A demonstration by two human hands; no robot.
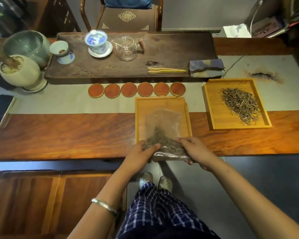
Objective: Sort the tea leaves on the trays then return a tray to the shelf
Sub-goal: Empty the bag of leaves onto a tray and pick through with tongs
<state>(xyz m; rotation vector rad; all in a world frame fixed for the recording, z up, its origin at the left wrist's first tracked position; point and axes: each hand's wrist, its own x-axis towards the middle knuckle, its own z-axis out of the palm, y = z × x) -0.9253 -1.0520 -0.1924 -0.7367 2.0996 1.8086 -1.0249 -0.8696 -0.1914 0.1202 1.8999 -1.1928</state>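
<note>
Checked trousers and two pale shoes are seen at the bottom of the view, with a silver bangle worn on the left forearm. Just beyond them, a clear plastic bag of tea leaves is held at the near edge of the bench by both hands. The bag's bottom corner is gripped by the left hand, its thumb laid across the front and its fingers curled behind. The other corner is gripped by the right hand, whose fingers are curled over the bag's edge. The bag is tilted with its mouth lying over a pale wooden tray, and most of the leaves are gathered at the held end.

A second wooden tray is set to the right, well apart from the first, and a loose heap of tea leaves is spread on it. Six round red coasters are lined up in a row just behind the nearer tray. Farther back, a dark tea board is seen carrying a blue-and-white lidded cup, a glass pitcher, wooden tongs and a folded cloth. A phone is laid at the left edge, near two round pots.
</note>
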